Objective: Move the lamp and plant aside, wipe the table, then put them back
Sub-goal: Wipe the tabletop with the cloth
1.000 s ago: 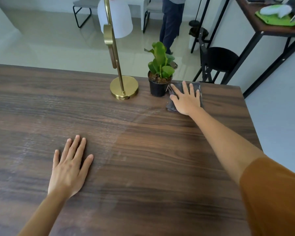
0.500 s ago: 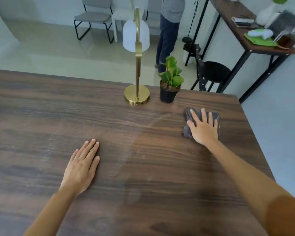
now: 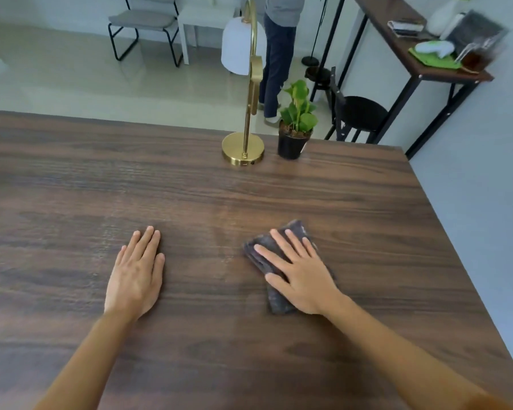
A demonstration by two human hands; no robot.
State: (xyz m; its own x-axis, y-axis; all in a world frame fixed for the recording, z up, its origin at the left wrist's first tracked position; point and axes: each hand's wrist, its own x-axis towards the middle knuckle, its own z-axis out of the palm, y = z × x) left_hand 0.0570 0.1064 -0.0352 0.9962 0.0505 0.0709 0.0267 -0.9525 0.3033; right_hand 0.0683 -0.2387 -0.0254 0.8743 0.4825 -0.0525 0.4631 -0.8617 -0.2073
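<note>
A gold lamp [image 3: 243,149] with a white shade stands at the far edge of the dark wooden table [image 3: 71,187]. Just to its right sits a small green plant in a black pot [image 3: 292,143]. My right hand [image 3: 299,276] lies flat, fingers spread, pressing a folded grey cloth [image 3: 274,300] onto the table well in front of the plant. My left hand [image 3: 137,273] rests palm down on the bare wood to the left, holding nothing.
A person in dark trousers [image 3: 276,54] stands beyond the table's far edge. A black stool [image 3: 362,113] and a side table [image 3: 427,63] with small items stand at the right. A grey chair [image 3: 145,25] is at the back left.
My right hand has slid the cloth from beside the plant pot back toward me and to the left. My left hand has stayed flat on the table.
</note>
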